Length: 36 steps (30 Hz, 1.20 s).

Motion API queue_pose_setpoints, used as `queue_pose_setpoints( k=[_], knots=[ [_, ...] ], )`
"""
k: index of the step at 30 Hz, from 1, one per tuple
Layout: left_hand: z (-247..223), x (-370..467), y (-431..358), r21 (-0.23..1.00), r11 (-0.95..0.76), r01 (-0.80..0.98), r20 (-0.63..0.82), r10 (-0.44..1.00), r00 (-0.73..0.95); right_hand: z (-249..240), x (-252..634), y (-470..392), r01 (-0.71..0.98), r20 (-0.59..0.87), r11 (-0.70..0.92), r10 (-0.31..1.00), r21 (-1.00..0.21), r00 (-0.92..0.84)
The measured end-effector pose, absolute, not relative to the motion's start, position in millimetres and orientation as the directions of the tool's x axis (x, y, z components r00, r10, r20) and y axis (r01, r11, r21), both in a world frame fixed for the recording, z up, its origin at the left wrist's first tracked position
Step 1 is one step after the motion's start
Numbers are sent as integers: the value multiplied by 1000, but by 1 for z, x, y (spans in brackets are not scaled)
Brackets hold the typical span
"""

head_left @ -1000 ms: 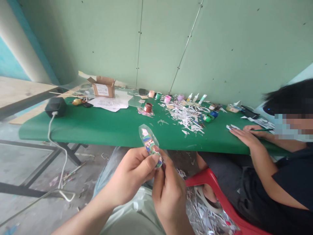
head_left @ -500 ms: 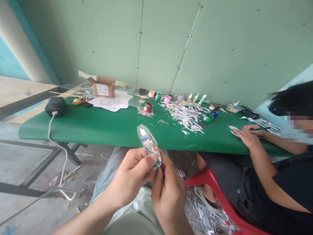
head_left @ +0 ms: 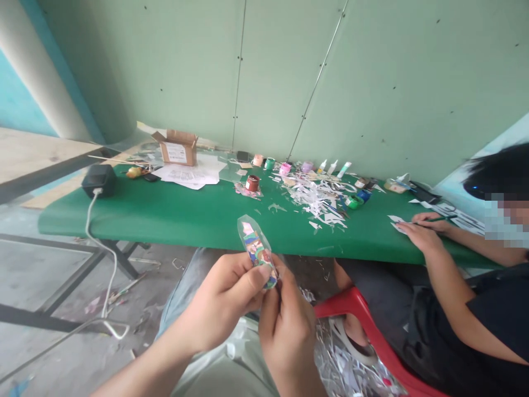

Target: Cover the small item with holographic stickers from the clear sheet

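A narrow piece of clear plastic with a multicoloured painted picture [head_left: 257,249] stands tilted up just in front of the bench edge. My left hand [head_left: 231,292] is closed on its lower part, the thumb pressing on the painted face. Against the piece's lower right edge, my right hand [head_left: 289,320] has its fingers curled together. Something thin and dark shows between those fingers, mostly hidden, and I cannot make out its kind.
The green bench [head_left: 198,215] carries a cardboard box [head_left: 179,153], printed sheets [head_left: 206,173], a black adapter [head_left: 99,179], a red-brown paint jar [head_left: 252,183], and paper scraps [head_left: 318,196]. At right, a person's hands [head_left: 417,229] work on paper beside a red chair [head_left: 359,309].
The whole view has shifted slightly, so the bench sits a little lower and further right. Both hands keep their hold, and the painted plastic piece has tilted only slightly.
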<state>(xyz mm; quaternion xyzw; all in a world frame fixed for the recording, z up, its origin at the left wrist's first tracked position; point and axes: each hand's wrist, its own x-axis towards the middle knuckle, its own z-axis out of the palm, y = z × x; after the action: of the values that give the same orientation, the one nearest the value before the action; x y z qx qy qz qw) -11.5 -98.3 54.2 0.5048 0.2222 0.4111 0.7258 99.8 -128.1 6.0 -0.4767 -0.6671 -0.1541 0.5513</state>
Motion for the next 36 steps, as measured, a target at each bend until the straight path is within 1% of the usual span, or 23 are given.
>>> queue_pose_setpoints(
  k=[4, 8, 16, 22, 25, 32, 36],
  knots=[
    [56, -9, -96, 898, 183, -401, 84, 822, 563, 7, 101, -127, 796, 879, 512, 474, -323, 52],
    [55, -10, -97, 897, 177, -404, 102, 808, 581, 6, 101, -128, 786, 875, 518, 481, -337, 57],
    [54, -14, -96, 914, 161, -372, 101, 798, 594, 5, 99, -128, 811, 874, 486, 482, -326, 63],
    [56, -10, -94, 866, 264, -425, 62, 787, 614, 8, 100, -128, 815, 884, 499, 467, -294, 32],
    [55, -10, -94, 858, 285, -428, 50, 782, 621, 8, 101, -128, 820, 887, 497, 461, -284, 27],
    [51, -8, -92, 861, 277, -427, 31, 809, 587, 5, 101, -127, 829, 885, 485, 465, -280, 27],
    [52, -9, -93, 872, 256, -418, 46, 806, 590, 5, 101, -127, 831, 880, 476, 474, -290, 35]
  ],
)
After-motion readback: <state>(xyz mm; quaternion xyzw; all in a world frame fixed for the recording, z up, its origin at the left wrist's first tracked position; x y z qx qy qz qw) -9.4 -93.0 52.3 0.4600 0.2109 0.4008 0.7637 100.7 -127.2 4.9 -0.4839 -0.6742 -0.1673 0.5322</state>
